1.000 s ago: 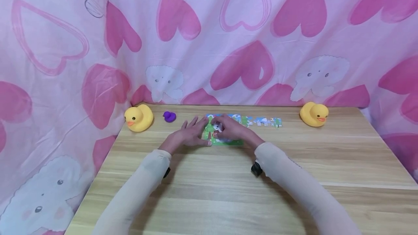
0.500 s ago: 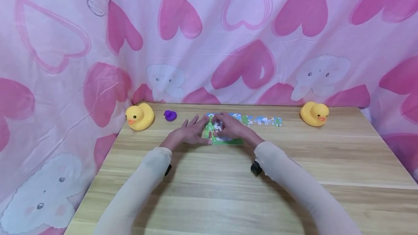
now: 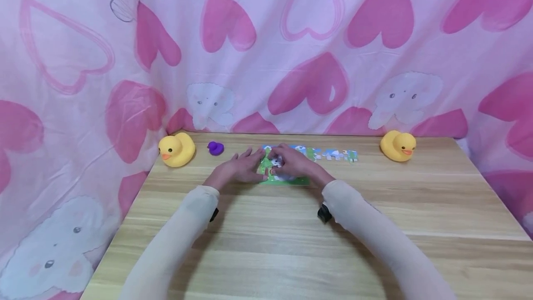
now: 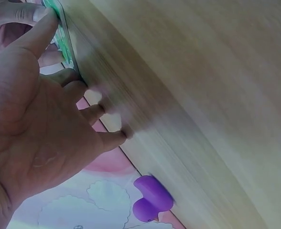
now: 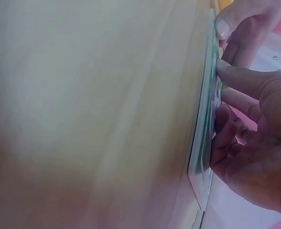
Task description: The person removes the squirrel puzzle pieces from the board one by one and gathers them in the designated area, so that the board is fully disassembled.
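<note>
A green and blue jigsaw puzzle board (image 3: 291,181) lies flat near the back middle of the table, with a grey-and-white animal in its picture. My left hand (image 3: 241,168) rests at its left edge, fingers spread and thumb at the near left corner. From the right, my right hand (image 3: 296,163) arches over the board and hides much of it. In the right wrist view its thumb and index fingertip touch the board's face (image 5: 208,129), while the other fingers (image 5: 224,138) curl in. I cannot tell whether it pinches a piece. Loose puzzle pieces (image 3: 331,154) lie right of the board.
A yellow duck (image 3: 178,150) stands at the table's back left, with a small purple duck (image 3: 215,148) beside it. Another yellow duck (image 3: 398,146) is at the back right. A pink heart-print curtain (image 3: 308,82) hangs behind the wooden table (image 3: 275,244).
My left thumb has slid slightly up along the board's left edge. The right hand keeps its place over the board, and the loose pieces lie as before.
</note>
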